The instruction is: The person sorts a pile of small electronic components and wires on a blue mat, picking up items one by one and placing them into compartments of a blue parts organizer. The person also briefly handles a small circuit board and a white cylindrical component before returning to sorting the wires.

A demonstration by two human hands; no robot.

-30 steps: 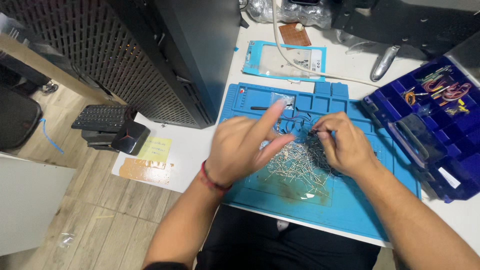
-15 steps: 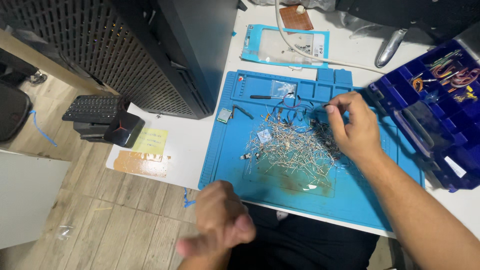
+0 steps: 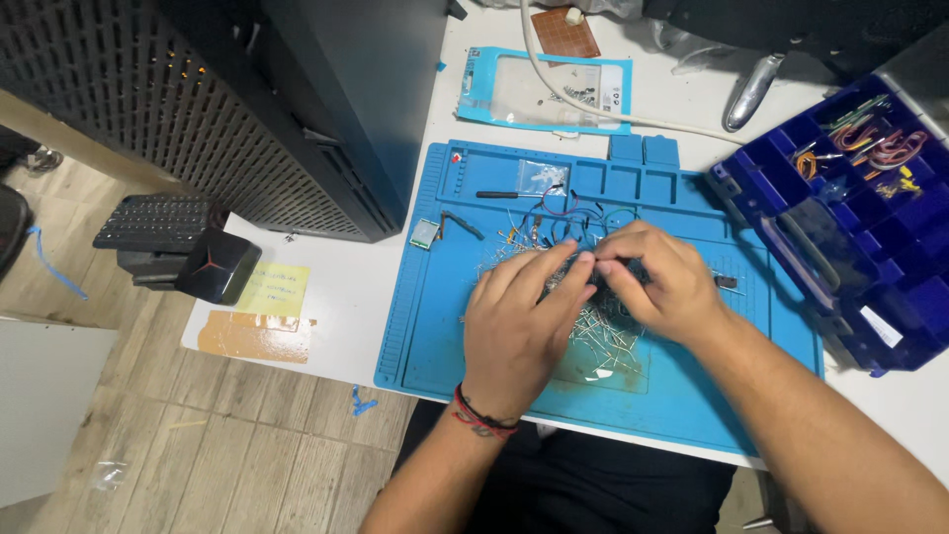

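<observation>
A blue work mat (image 3: 474,346) lies on the white table, with a heap of small wire-legged parts (image 3: 605,336) spread over its middle. My left hand (image 3: 519,321), a red and black band at its wrist, rests on the heap with fingers stretched toward the right. My right hand (image 3: 662,282) meets it fingertip to fingertip above the heap. Both hands pinch at something small between them; the piece itself is hidden by the fingers. Thin coloured wires (image 3: 568,208) lie just beyond the hands.
A dark blue compartment box (image 3: 860,247) with coloured wires stands at the right. A black perforated computer case (image 3: 247,109) stands at the left. Behind the mat lie a clear blue-edged pouch (image 3: 544,94), a white cable and a brown perforated board (image 3: 563,35). A keyboard (image 3: 148,222) sits lower left.
My left hand, which had dropped down off the mat half a second ago, has come back up onto the heap and joined fingertips with my right hand.
</observation>
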